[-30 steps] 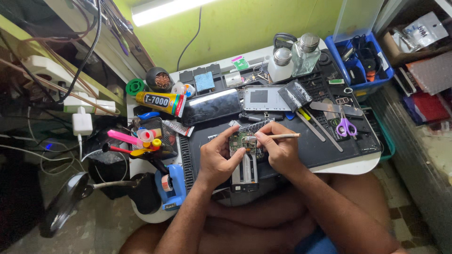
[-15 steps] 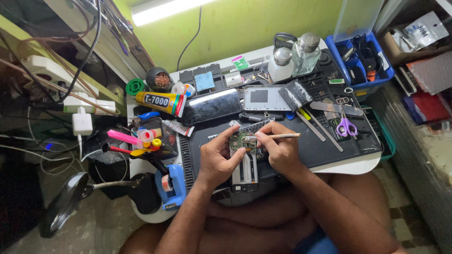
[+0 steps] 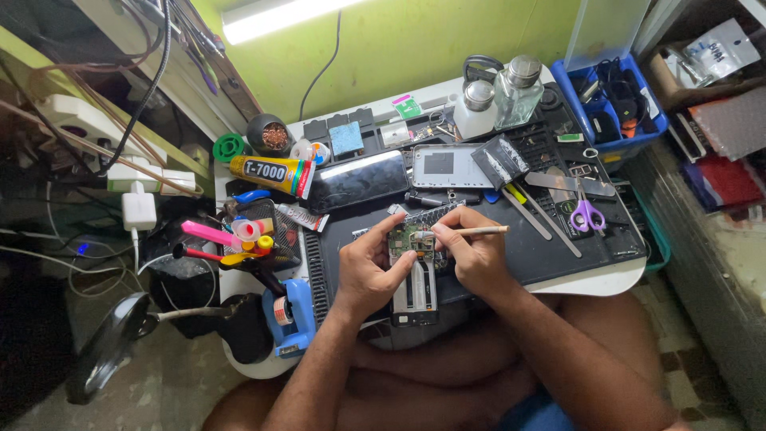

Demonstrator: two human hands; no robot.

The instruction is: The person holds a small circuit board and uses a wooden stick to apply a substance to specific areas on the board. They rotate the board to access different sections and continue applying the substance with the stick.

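Our left hand (image 3: 369, 267) steadies the light, fragile opened black phone frame (image 3: 416, 281) by its edges while our right hand (image 3: 471, 257) pinches a thin wooden-handled tool (image 3: 477, 231).

A small white table (image 3: 590, 281) carries a black work mat (image 3: 550, 255), a glue tube (image 3: 271, 173) and purple scissors (image 3: 588, 214).

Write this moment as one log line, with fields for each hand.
left hand: holds opened phone | right hand: holds thin tool, tip on phone board | place: black mat
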